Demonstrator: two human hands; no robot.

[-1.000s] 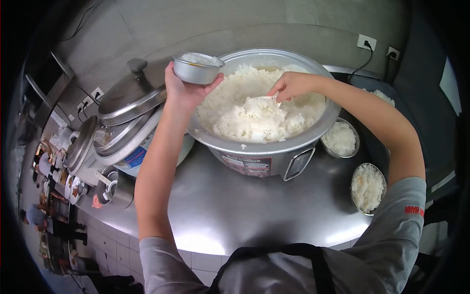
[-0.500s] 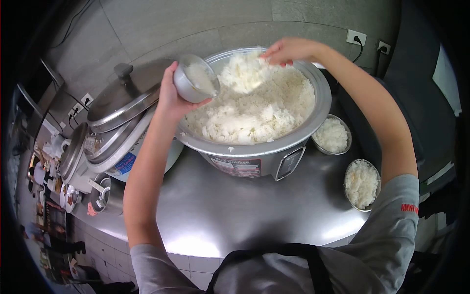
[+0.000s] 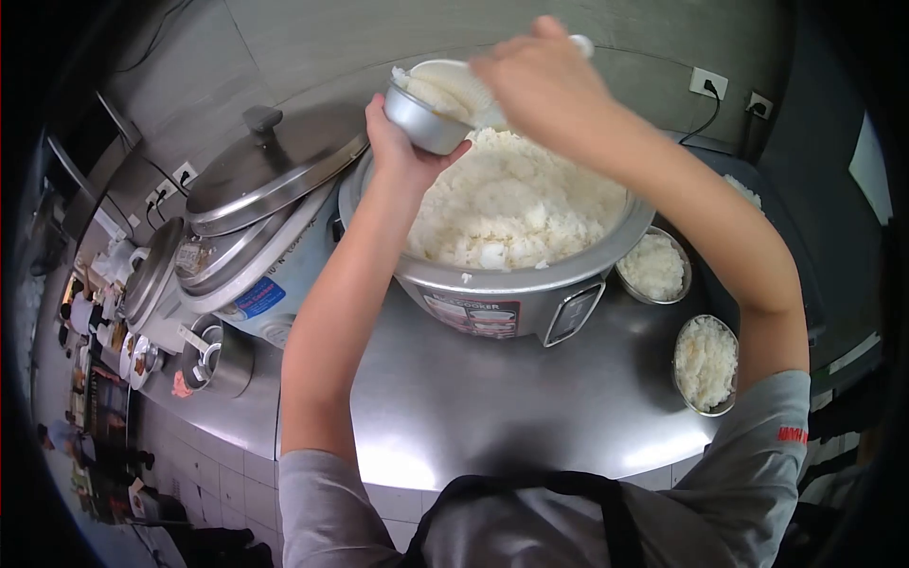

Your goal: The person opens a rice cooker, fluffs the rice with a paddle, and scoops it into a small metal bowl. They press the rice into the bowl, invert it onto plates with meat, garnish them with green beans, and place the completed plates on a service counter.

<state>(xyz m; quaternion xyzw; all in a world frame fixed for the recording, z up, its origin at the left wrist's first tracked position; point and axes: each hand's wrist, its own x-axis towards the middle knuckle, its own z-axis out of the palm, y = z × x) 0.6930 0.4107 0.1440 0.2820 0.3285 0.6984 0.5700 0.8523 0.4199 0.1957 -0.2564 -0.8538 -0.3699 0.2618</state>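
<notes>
My left hand (image 3: 401, 151) grips a small silver metal bowl (image 3: 426, 123), tilted, with white rice (image 3: 421, 90) in it. My right hand (image 3: 542, 80), a little blurred, is closed around a pale rice paddle (image 3: 466, 79); its handle end pokes out beyond the fist. The paddle's blade lies against the rice at the bowl's mouth. Both hands are above the far side of a big grey rice cooker (image 3: 478, 275), which holds a large mound of cooked rice (image 3: 530, 204).
Two rice-filled metal bowls, a nearer one (image 3: 705, 364) and a farther one (image 3: 653, 268), stand right of the cooker on the steel counter (image 3: 511, 398). At left, a steel lid (image 3: 275, 170) leans on another cooker (image 3: 275, 284), near a metal pot (image 3: 227, 360). Wall outlets (image 3: 709, 82) are behind.
My left hand has raised the bowl up and to the right. The right hand has brought the rice paddle from over the cooker to the bowl, where its blade now presses the rice.
</notes>
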